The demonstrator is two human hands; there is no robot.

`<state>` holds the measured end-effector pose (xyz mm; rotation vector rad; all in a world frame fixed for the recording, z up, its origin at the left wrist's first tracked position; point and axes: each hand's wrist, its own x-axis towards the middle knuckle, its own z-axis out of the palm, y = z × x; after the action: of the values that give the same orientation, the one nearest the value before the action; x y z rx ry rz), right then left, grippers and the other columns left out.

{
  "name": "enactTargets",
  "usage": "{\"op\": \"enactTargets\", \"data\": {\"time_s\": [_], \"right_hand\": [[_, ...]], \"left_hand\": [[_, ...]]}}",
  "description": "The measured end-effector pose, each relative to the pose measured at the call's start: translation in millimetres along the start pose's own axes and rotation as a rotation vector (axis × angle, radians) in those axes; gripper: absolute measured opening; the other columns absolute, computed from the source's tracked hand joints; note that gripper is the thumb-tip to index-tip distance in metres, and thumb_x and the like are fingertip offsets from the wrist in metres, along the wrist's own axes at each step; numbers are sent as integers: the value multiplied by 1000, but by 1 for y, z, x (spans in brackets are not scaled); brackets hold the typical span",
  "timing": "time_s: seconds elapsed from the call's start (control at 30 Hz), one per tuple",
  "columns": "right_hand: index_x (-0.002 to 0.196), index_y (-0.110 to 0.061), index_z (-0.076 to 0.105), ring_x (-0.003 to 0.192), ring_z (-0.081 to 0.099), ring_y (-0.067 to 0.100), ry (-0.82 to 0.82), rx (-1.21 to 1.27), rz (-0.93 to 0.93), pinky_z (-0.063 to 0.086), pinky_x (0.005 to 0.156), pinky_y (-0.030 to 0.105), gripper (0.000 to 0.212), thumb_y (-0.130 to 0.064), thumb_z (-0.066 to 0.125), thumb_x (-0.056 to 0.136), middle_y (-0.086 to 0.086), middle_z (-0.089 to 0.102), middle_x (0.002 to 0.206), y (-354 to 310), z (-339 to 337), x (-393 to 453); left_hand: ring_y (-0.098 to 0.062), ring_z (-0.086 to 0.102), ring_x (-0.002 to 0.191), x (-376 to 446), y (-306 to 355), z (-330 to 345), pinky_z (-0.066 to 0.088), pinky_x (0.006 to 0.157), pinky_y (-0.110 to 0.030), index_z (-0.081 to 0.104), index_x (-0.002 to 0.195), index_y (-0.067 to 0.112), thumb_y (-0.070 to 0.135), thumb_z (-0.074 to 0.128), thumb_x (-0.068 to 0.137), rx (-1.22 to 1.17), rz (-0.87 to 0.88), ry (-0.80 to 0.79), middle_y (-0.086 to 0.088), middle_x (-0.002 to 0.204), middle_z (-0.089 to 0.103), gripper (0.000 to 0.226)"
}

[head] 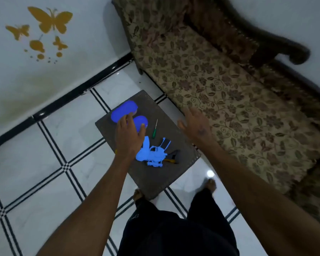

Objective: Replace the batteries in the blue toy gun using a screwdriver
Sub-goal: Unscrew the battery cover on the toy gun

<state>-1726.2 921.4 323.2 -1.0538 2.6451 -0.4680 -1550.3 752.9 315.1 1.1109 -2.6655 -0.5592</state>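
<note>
A small dark tabletop [151, 174] stands on a white tiled floor [50, 150], just beside a floral sofa [220, 85]. The blue toy gun [151, 154] lies on the tabletop near its right edge, with a black and yellow part [172, 157] at its right end. The screwdriver [154, 129] — green handle, thin metal shaft — lies just above the gun, apart from it and from both hands. Two blue oval objects [124, 110] sit at the far left of the tabletop, side by side.

The left hand [130, 139] reaches over the tabletop with fingers straight and spread, its fingertips [142, 126] over the nearer oval; whether they touch it I cannot tell. It grips nothing. The right hand [194, 124] hovers over the tabletop's right edge, fingers loosely extended and apart, holding nothing.

Below, the person's dark trousers [177, 230] and bare feet [211, 183] show at the tabletop's near end. Yellow butterfly stickers [50, 20] mark the white wall.
</note>
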Motion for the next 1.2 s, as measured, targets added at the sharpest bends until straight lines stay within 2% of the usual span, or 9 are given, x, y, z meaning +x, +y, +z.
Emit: {"op": "enactTargets", "data": {"time_s": [0.1,0.2,0.4,0.57,0.73,0.87,0.93,1.03,1.2], "right_hand": [[133,-6,51,112,54,39,-18,28,-106,45,89,44,62,-48,36,90,22,55,128,30,4,36],[136,-4,50,120,51,41,-59,15,-240,41,99,44,54,-37,51,94,25,52,135,52,1,76],[129,-5,57,115,56,42,-151,15,-489,47,96,49,52,-39,51,90,26,58,126,73,-24,123],[132,-5,56,122,53,39,-245,-21,-701,41,104,44,51,-36,55,92,24,57,131,51,-28,153],[143,-10,46,138,38,34,-353,-105,-805,29,114,41,55,-36,53,96,20,43,147,20,-17,157],[126,0,58,116,55,42,-346,-105,-948,43,100,48,47,-28,60,88,26,59,123,-7,-2,158],[122,0,59,110,57,42,-412,-153,-999,47,95,49,47,-30,57,86,24,61,117,-25,10,164],[129,-2,56,119,53,40,-495,-224,-1067,43,100,47,49,-32,56,90,22,58,125,-48,31,172],[135,-5,51,128,45,40,-646,-317,-1190,36,107,47,58,-43,40,92,25,50,136,-84,85,201]], "left_hand": [[-36,44,127,2,21,24,39,105,-46,44,138,2,38,53,94,30,-134,16,-18,135,51,58],[-36,45,125,-1,52,47,41,103,-48,44,138,5,39,50,92,61,-307,54,-18,133,51,58],[-42,51,119,-18,118,64,45,97,-49,49,134,-1,33,60,91,21,-550,153,-25,129,55,56],[-38,47,123,-23,132,57,43,97,-48,47,135,3,33,59,92,-39,-791,209,-19,133,51,54],[-36,45,123,-37,124,60,42,95,-47,47,135,7,35,55,93,-93,-938,246,-16,136,48,51],[-37,48,118,-49,114,66,42,94,-46,50,129,5,36,48,95,-103,-1009,242,-17,131,50,47],[-38,49,115,-52,106,69,41,93,-46,52,128,4,40,40,96,-93,-1028,239,-17,126,52,49],[-38,50,113,-53,103,72,43,91,-47,52,128,5,28,53,95,-131,-1131,338,-18,124,54,40],[-34,49,118,-36,85,88,46,90,-46,52,128,10,32,50,95,-172,-1351,364,-13,129,53,40]]}}
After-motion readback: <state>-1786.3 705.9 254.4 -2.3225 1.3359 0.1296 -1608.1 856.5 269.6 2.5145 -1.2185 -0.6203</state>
